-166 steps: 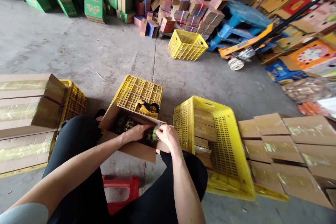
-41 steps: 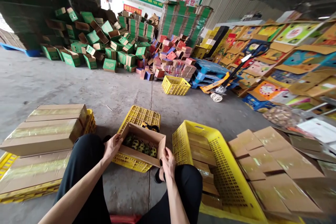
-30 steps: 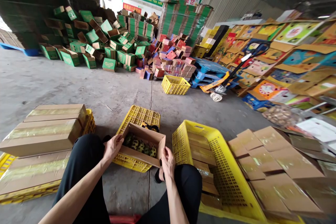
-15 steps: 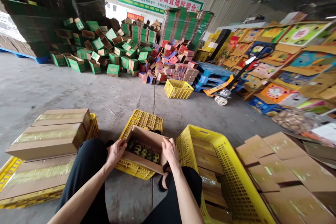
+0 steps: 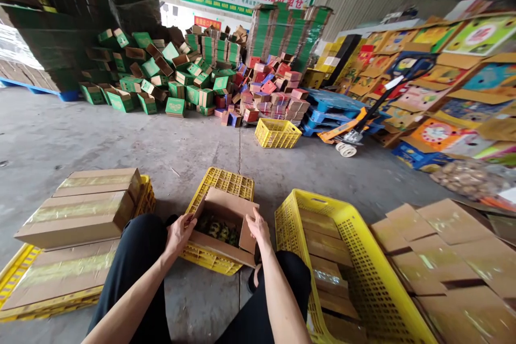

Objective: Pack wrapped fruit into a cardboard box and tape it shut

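A brown cardboard box [image 5: 217,244] holding green and yellow fruit [image 5: 220,230] rests on an upturned yellow crate [image 5: 221,185] between my knees. My left hand [image 5: 180,232] grips the box's left end flap, fingers curled over its edge. My right hand [image 5: 257,226] presses on the right end flap [image 5: 246,228], which stands tilted inward over the fruit. The far long flap [image 5: 226,205] stands up behind the fruit.
Taped cartons [image 5: 86,207] lie stacked on a yellow crate at my left. A yellow crate [image 5: 342,258] with cartons inside sits at my right, beside flat cartons [image 5: 443,258]. Across the concrete floor are heaps of green boxes [image 5: 161,75], a small yellow crate [image 5: 277,133] and a pallet jack [image 5: 350,134].
My head has lifted from the box to the warehouse. Both hands left the fruit and went to the box's ends; the right hand has swung the right end flap inward.
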Motion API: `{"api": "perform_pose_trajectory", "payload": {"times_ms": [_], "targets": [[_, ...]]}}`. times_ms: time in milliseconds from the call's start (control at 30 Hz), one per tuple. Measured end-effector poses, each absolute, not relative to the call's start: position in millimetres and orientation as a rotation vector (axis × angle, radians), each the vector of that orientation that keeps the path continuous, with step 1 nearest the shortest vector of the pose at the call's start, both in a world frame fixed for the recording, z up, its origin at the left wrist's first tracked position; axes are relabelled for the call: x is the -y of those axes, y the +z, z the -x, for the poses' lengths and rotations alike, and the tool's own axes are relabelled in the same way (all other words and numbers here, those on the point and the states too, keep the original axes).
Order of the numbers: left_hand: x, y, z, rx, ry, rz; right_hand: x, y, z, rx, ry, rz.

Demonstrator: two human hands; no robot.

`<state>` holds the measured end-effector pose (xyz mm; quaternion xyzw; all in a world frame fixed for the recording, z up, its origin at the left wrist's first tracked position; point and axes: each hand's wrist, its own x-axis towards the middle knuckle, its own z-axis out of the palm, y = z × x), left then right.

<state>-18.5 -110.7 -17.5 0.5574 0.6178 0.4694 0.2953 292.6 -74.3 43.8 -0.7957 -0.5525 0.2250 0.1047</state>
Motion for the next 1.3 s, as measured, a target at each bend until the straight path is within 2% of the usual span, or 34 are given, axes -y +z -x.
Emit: {"api": "perform_pose_trajectory", "payload": {"times_ms": [267,467,900,1200,1300], "targets": [[112,-14,17,-1.611,1.239,-1.522,109,39,-280,1.691,0.493,2.348],[112,-14,18,-1.616,1.205,-1.604,110,30,-311,1.602,0.657,2.030],[113,-17,19,-1.631,1.159,-1.618,144,25,-328,1.583,0.750,1.961],[111,-18,21,-1.617,1.173,-1.623,195,8,-301,1.844,0.316,1.899],[112,-21,21,-1.605,1.182,-1.583,199,13,-296,1.835,0.260,1.946]]}}
